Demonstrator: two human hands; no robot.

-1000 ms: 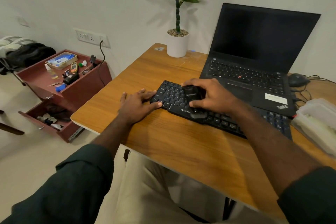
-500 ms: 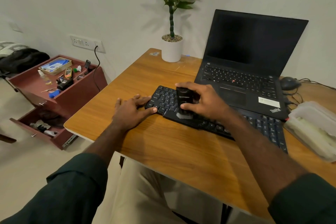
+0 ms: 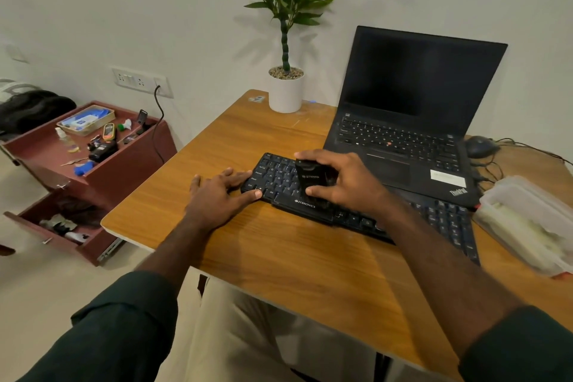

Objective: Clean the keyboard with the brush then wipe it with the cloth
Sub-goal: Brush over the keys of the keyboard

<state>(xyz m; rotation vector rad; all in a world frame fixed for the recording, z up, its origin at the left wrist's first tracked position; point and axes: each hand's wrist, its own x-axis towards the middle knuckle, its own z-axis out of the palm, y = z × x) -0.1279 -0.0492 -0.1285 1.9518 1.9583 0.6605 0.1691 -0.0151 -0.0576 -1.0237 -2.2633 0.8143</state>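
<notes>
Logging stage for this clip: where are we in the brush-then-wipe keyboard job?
Done: nothing visibly finished. In hand: the brushing stage. The right hand grips the black brush on the left part of the keyboard, while the left hand lies flat on the table, fingertips at the keyboard's left end. Left: the rest of the keys, then the wipe. No cloth is clearly visible.

An open black laptop (image 3: 412, 121) sits upper right on the wooden desk (image 3: 279, 257), a potted plant (image 3: 286, 71) top centre, a maroon drawer cabinet (image 3: 93, 170) at left, a plastic container (image 3: 527, 223) far right.
</notes>
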